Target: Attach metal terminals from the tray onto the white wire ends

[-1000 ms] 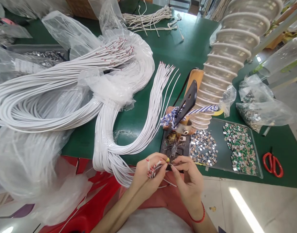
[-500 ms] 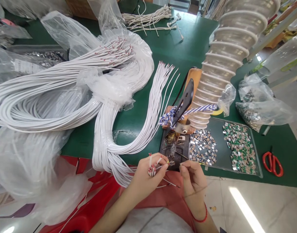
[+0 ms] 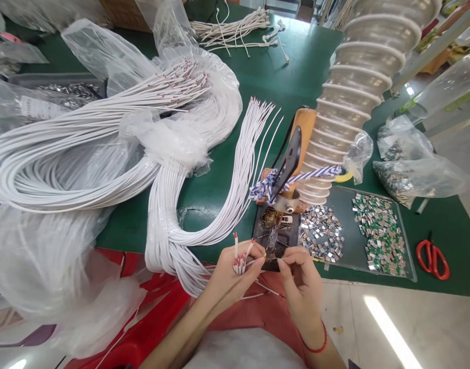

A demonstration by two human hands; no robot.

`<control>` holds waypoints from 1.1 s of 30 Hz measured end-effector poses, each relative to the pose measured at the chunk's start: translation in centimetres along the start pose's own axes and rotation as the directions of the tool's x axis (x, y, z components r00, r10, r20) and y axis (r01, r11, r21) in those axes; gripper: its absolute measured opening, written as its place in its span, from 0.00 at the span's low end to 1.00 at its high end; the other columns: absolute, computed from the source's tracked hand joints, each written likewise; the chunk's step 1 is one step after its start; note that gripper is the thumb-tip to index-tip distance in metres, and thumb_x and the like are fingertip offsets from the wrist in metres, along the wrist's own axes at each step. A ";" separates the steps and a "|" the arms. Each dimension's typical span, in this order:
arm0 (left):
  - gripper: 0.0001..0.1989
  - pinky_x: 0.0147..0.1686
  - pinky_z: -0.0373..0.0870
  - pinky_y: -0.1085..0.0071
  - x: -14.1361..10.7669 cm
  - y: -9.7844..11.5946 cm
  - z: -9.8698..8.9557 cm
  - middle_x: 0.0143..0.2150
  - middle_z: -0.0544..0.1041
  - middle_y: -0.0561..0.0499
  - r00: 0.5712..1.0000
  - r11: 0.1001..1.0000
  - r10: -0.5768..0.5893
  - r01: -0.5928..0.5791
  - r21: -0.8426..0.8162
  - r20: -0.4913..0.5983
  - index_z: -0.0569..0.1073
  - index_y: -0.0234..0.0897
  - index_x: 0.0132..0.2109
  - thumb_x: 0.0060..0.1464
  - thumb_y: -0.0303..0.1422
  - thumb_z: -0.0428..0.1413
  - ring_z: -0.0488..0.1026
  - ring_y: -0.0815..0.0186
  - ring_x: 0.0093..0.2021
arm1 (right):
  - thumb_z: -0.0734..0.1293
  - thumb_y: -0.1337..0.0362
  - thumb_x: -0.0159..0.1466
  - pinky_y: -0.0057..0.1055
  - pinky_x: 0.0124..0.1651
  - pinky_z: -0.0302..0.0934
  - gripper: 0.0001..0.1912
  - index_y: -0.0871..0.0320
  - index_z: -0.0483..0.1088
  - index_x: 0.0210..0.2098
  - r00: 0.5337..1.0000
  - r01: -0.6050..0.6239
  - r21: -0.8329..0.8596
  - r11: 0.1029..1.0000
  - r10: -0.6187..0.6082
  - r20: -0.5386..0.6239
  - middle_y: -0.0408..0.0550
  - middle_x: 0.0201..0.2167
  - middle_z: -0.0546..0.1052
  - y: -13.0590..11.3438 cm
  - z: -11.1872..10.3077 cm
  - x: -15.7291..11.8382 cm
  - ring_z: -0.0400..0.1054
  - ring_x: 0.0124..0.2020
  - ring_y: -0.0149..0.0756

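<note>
Straight ahead, the dark fixture plate (image 3: 284,238) blocks the way forward. The white wire bundle (image 3: 162,225) hems in your left hand (image 3: 235,279); the clip tray (image 3: 346,202) sits just past your right hand (image 3: 303,289). A strip of green surface (image 3: 212,215) lies open between bundle and plate.

White wire bundle (image 3: 239,264), red-tipped ends, fanned upright in my left hand (image 3: 235,281); single thin wire (image 3: 261,260) lying near level, end pinched in my right hand (image 3: 302,289).
</note>
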State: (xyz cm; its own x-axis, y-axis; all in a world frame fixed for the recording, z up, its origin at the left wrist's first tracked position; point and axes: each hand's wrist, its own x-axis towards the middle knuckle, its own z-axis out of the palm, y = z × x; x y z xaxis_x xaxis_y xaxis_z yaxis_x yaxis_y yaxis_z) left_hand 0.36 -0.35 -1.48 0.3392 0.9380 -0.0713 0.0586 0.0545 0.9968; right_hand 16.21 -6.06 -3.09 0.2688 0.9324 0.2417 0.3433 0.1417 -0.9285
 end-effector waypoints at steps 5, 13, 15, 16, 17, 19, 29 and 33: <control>0.10 0.33 0.67 0.73 0.0 0.0 0.2 0.28 0.75 0.53 1.000 1.000 0.000 0.000 -0.006 -0.001 0.70 0.37 0.27 0.57 0.27 0.55 0.71 0.67 0.29 | 0.68 0.73 0.68 0.31 0.45 0.72 0.08 0.52 0.72 0.37 0.993 0.110 -0.073 0.991 -0.107 0.039 0.47 0.40 0.77 0.3 -0.1 -0.3 0.75 0.43 0.36; 0.10 0.35 0.66 0.71 -0.1 0.0 0.0 0.30 0.75 0.51 0.997 0.997 -0.071 0.071 -0.021 0.023 0.71 0.37 0.27 0.58 0.27 0.55 0.71 0.65 0.31 | 0.68 0.73 0.69 0.30 0.49 0.76 0.08 0.53 0.74 0.38 0.979 0.192 -0.129 0.973 -0.179 0.101 0.48 0.44 0.81 0.3 -0.3 -0.4 0.79 0.46 0.36; 0.10 0.35 0.66 0.71 -0.1 0.1 -0.2 0.30 0.75 0.51 0.995 0.995 -0.082 0.084 -0.044 0.051 0.71 0.37 0.27 0.58 0.28 0.56 0.71 0.65 0.32 | 0.68 0.72 0.69 0.29 0.50 0.76 0.07 0.53 0.74 0.38 0.979 0.189 -0.129 0.974 -0.176 0.106 0.48 0.44 0.82 0.3 -0.3 -0.3 0.79 0.46 0.35; 0.11 0.35 0.66 0.70 -0.1 0.2 -0.3 0.30 0.75 0.51 0.994 0.994 -0.086 0.089 -0.058 0.064 0.71 0.37 0.27 0.59 0.28 0.56 0.71 0.65 0.32 | 0.68 0.73 0.69 0.28 0.50 0.76 0.07 0.53 0.74 0.38 0.979 0.188 -0.124 0.974 -0.176 0.104 0.47 0.43 0.82 0.2 -0.3 -0.3 0.80 0.46 0.35; 0.11 0.36 0.66 0.70 -0.1 0.2 -0.3 0.31 0.75 0.51 0.993 0.993 -0.087 0.092 -0.069 0.075 0.71 0.37 0.27 0.59 0.28 0.56 0.71 0.65 0.32 | 0.68 0.73 0.69 0.28 0.50 0.75 0.08 0.53 0.74 0.38 0.979 0.187 -0.117 0.975 -0.176 0.100 0.47 0.43 0.82 0.2 -0.3 -0.3 0.80 0.46 0.34; 0.11 0.36 0.66 0.70 -0.1 0.3 -0.4 0.31 0.75 0.50 0.993 0.993 -0.085 0.091 -0.074 0.079 0.71 0.36 0.27 0.59 0.28 0.56 0.71 0.65 0.32 | 0.68 0.73 0.68 0.27 0.50 0.75 0.08 0.53 0.74 0.38 0.980 0.182 -0.102 0.978 -0.172 0.096 0.46 0.42 0.83 0.1 -0.3 -0.2 0.80 0.45 0.33; 0.11 0.34 0.66 0.72 0.2 0.6 -0.3 0.30 0.74 0.52 0.997 0.999 -0.041 0.042 -0.001 0.066 0.70 0.37 0.27 0.58 0.27 0.54 0.71 0.67 0.31 | 0.69 0.74 0.67 0.26 0.49 0.75 0.09 0.52 0.74 0.37 0.991 0.114 -0.032 0.993 -0.111 0.081 0.45 0.42 0.83 0.0 -0.2 0.0 0.80 0.45 0.33; 0.11 0.35 0.67 0.72 0.4 0.9 -0.2 0.30 0.75 0.51 0.999 0.998 -0.039 0.039 0.039 0.009 0.68 0.38 0.26 0.56 0.26 0.54 0.72 0.66 0.31 | 0.70 0.72 0.67 0.28 0.49 0.75 0.08 0.51 0.74 0.38 0.994 0.069 -0.011 0.998 -0.068 0.084 0.46 0.44 0.83 0.2 0.1 0.0 0.80 0.46 0.35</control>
State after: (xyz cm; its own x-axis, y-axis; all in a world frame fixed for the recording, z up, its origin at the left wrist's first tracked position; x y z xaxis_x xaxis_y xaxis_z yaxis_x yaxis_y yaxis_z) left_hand 0.37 0.10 -0.59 0.3455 0.9319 -0.1108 0.1081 0.0778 0.9911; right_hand 16.16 -6.01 -3.29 0.1681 0.9452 0.2798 0.3710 0.2024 -0.9063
